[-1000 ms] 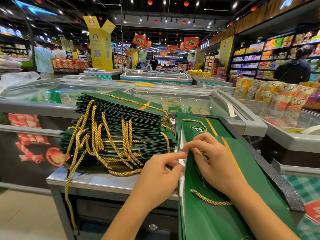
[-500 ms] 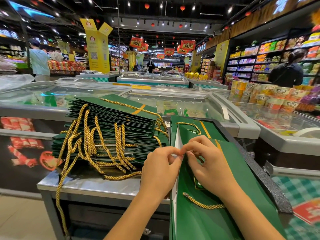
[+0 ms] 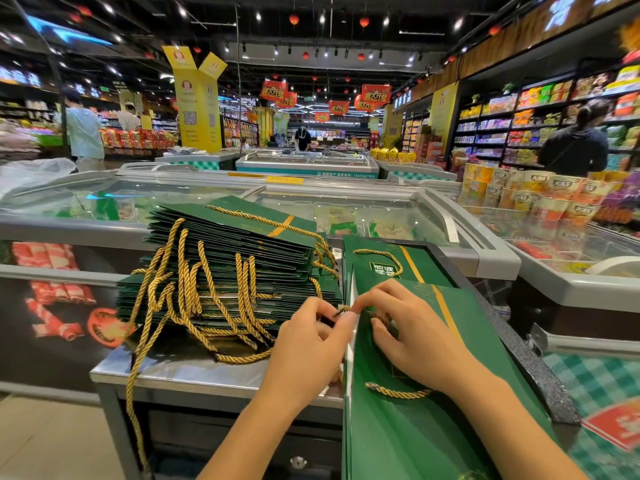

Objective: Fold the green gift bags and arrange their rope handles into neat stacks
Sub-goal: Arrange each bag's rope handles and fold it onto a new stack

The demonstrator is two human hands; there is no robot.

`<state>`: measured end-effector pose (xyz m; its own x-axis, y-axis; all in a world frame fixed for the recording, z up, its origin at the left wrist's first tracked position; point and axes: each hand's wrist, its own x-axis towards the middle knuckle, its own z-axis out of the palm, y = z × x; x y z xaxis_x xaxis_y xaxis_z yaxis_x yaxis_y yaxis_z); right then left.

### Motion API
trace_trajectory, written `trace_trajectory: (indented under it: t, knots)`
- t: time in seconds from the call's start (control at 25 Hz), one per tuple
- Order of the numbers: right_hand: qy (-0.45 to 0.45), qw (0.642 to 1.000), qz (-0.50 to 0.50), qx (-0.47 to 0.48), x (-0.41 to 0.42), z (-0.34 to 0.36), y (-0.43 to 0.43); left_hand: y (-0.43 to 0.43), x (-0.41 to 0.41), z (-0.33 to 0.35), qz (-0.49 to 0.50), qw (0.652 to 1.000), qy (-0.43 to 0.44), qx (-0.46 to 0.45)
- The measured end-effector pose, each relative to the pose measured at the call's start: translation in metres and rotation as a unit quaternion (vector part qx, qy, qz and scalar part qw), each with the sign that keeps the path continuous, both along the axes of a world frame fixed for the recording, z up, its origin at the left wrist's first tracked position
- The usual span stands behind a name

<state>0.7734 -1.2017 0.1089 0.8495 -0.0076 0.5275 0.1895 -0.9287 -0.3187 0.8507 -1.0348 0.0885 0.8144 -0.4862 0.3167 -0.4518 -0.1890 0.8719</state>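
A flat green gift bag lies lengthwise in front of me, over another green bag further back. My left hand and my right hand meet at the near bag's left edge. Both pinch the end of a gold rope handle between fingertips. Below my right wrist a second gold rope curves across the bag. To the left a tall stack of folded green bags rests on the steel table, with several gold ropes spilling over its front and one hanging past the table edge.
Glass-topped freezer chests stand behind the table and to the right. A dark textured strip runs along the bag's right side. Stacked cup noodles sit at the right. Shoppers stand by distant shelves.
My two hands have drawn together at the bag's left edge and now pinch the rope end between them. The view has shifted slightly right.
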Motion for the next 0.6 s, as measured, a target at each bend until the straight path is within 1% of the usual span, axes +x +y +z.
trace_trajectory:
  t: [0.04, 0.12, 0.28, 0.36, 0.48, 0.6]
  knots:
    - [0.017, 1.0, 0.001, 0.004, 0.0, 0.001, 0.0, 0.001, 0.0, 0.0, -0.014, 1.0, 0.016, 0.0]
    - [0.056, 0.998, -0.009, 0.012, -0.002, 0.004, -0.001, 0.002, 0.001, -0.001, -0.019, 1.0, 0.01, 0.012]
    - [0.096, 0.991, -0.092, 0.018, -0.014, 0.008, -0.014, 0.001, 0.003, -0.002, -0.009, 1.0, 0.0, 0.02]
    - [0.072, 0.989, -0.109, 0.075, -0.018, 0.001, -0.017, 0.001, 0.003, -0.002, -0.006, 1.0, -0.001, 0.019]
    - [0.026, 0.981, -0.1, 0.165, -0.021, -0.011, -0.02, 0.001, 0.003, -0.003, -0.003, 1.0, -0.001, 0.013]
    - [0.023, 0.96, -0.092, 0.265, -0.023, -0.01, -0.022, 0.002, 0.002, -0.003, -0.004, 1.0, 0.012, 0.0]
